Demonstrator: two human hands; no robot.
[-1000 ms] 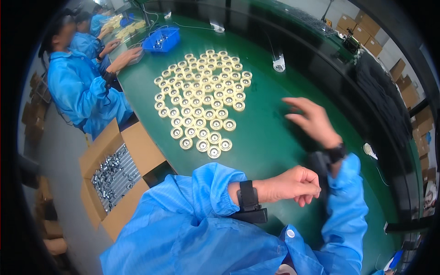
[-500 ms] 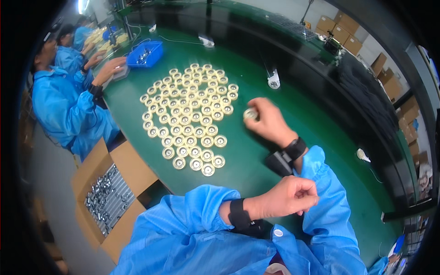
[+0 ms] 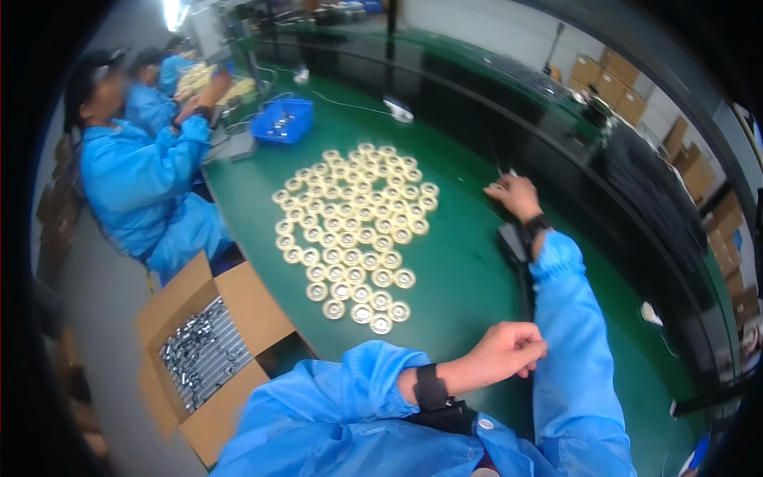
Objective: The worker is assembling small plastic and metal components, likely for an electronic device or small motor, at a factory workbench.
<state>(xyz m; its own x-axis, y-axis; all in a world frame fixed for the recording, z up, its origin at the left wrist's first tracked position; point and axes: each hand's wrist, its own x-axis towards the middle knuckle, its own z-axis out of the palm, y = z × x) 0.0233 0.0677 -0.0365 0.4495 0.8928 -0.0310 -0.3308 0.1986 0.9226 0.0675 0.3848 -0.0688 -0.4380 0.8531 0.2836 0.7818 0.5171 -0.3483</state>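
Note:
My right hand (image 3: pixel 515 196) reaches over the far right part of the green table, fingers pinched. A pale edge shows at its fingertips, apparently the cream gear seen there before; most of it is hidden by the hand and blur. Just beyond the fingers a small white fitting (image 3: pixel 509 172) is partly covered. Close to my body, my left hand (image 3: pixel 505 351) hovers with fingers curled and thumb pressed to them; what is inside, if anything, does not show. Left of both hands, many cream toothed gears (image 3: pixel 363 239) with metal centres lie flat in a dense cluster.
An open cardboard box (image 3: pixel 256 306) of small metal parts stands at the table's left edge. Farther back sits a blue bin (image 3: pixel 284 122) with metal pieces. Co-workers in blue (image 3: pixel 139 183) sit along the left. A black rail (image 3: pixel 445 99) borders the table's far side.
My right hand has moved away from the gear cluster, toward the white fitting. The left hand stays near my body. The view has shifted, and the nearest co-worker's hands have risen from the table.

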